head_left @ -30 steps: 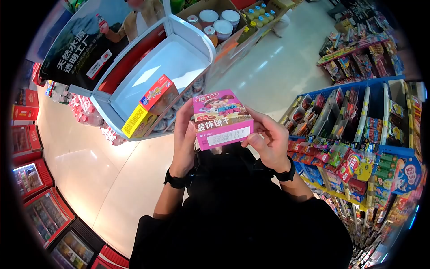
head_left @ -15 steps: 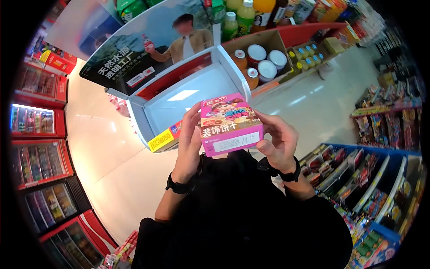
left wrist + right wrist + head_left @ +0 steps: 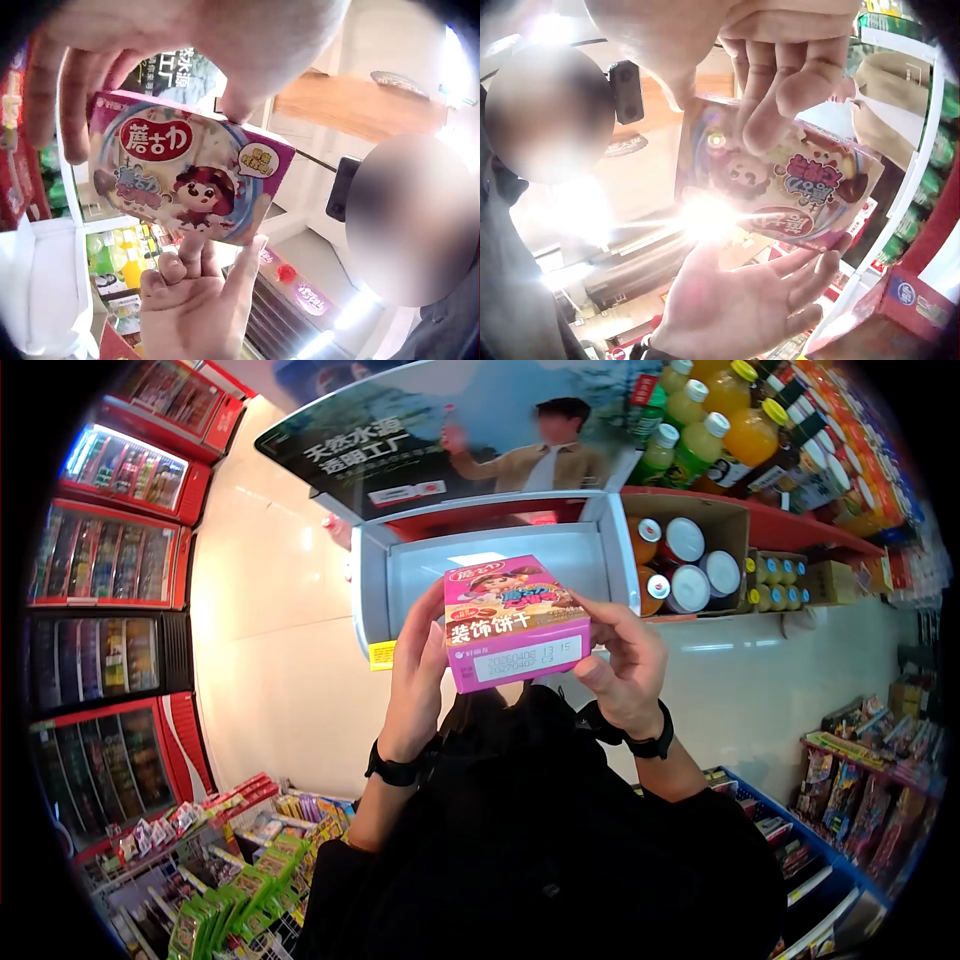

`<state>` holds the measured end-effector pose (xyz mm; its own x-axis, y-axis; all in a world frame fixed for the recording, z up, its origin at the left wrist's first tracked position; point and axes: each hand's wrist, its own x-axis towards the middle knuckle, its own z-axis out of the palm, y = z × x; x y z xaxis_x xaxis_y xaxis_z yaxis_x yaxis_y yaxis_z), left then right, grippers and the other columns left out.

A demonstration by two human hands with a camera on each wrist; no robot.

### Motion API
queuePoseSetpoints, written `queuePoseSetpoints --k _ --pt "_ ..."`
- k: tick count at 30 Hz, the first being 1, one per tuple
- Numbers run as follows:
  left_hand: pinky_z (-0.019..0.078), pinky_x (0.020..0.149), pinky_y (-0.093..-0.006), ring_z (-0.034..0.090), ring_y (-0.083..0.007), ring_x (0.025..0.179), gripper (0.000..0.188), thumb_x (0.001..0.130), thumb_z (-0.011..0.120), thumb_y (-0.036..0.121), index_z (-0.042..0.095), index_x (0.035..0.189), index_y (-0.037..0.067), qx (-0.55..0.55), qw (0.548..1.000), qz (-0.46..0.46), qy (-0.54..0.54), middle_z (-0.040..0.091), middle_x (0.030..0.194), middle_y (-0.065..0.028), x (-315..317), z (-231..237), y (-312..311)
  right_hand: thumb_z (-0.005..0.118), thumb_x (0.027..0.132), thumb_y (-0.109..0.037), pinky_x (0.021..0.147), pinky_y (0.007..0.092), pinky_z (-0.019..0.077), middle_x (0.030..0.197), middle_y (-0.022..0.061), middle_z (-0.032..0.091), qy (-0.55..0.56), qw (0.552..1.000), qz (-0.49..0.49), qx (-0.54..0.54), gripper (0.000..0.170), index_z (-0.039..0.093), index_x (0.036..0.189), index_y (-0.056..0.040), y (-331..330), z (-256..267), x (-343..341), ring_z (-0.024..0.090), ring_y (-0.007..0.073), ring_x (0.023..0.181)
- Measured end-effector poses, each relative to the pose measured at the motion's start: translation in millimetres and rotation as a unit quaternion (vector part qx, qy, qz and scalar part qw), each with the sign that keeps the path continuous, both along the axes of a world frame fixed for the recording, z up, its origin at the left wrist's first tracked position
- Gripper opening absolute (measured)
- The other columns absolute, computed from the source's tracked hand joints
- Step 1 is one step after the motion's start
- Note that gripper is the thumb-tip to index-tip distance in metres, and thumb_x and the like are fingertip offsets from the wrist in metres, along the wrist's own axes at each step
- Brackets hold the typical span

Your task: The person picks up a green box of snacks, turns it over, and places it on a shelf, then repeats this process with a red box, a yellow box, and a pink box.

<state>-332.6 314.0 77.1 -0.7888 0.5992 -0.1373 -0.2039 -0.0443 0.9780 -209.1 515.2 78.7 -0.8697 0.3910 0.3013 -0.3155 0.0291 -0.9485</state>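
A pink biscuit box (image 3: 515, 622) is held up in front of the chest, between both hands. Its cartoon top and a white date strip on the near side face the head camera. My left hand (image 3: 416, 685) grips the box's left side, and my right hand (image 3: 632, 675) grips the right side with the thumb at the near corner. In the left wrist view, the large cartoon panel of the box (image 3: 184, 169) shows between the two hands. Bright glare covers part of the box (image 3: 810, 184) in the right wrist view.
Beyond the box stands a pale display bin (image 3: 420, 565) under a poster board (image 3: 430, 450). A carton (image 3: 735, 525) of lidded jars and several drink bottles (image 3: 690, 445) are to its right. Red-framed drink coolers (image 3: 110, 555) line the left; snack racks (image 3: 240, 890) stand close behind.
The view has swung left, so the display bin now lies straight ahead and more coolers show. Both hands keep hold of the biscuit box, nearly unmoved before the body.
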Motion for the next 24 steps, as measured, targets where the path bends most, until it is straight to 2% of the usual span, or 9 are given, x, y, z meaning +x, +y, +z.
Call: queuePoseSetpoints --k 5,11,17,24 --pt "0.0417 0.114 -0.0394 0.052 -0.0239 0.137 0.07 0.107 0.051 0.048 0.038 0.156 0.0 -0.001 1.0 0.026 0.0 0.05 0.151 -0.0173 -17.9 -3.7 -14.3 0.082 0.092 -0.027 0.07 0.0231 0.0509 0.089 0.0075 0.075 0.009 0.999 0.01 0.038 0.059 0.061 0.136 0.0052 -9.0 10.1 -25.6 0.068 0.0099 0.077" --pt "0.0436 0.112 -0.0384 0.053 -0.0233 0.136 0.07 0.107 0.05 0.05 0.039 0.154 -0.001 0.014 1.0 0.017 0.014 0.051 0.149 -0.0166 -42.8 1.1 -32.1 0.081 0.092 -0.024 0.069 0.0235 0.0513 0.089 0.0078 0.074 0.008 0.999 0.007 0.03 0.057 0.061 0.137 0.0049 -32.3 16.1 -46.9 0.068 0.0103 0.076" --pt "0.044 0.112 -0.0376 0.053 -0.0229 0.135 0.071 0.107 0.051 0.05 0.038 0.154 -0.001 0.032 0.999 -0.001 0.008 0.051 0.148 -0.0155 -60.0 4.2 -47.3 0.08 0.093 -0.023 0.068 0.0238 0.052 0.089 0.0088 0.075 0.009 0.997 -0.005 0.079 0.056 0.061 0.136 0.0054 -48.7 23.9 -60.9 0.069 0.0104 0.076" --pt "0.0442 0.111 -0.0365 0.054 -0.0225 0.135 0.069 0.108 0.049 0.048 0.037 0.155 0.0 0.033 0.999 -0.002 0.013 0.051 0.148 -0.0153 -66.3 1.3 -50.8 0.078 0.094 -0.026 0.074 0.0252 0.0544 0.097 0.0123 0.077 -0.014 0.995 -0.022 0.098 0.056 0.06 0.138 0.0054 -56.7 25.9 -60.7 0.072 0.0128 0.082"
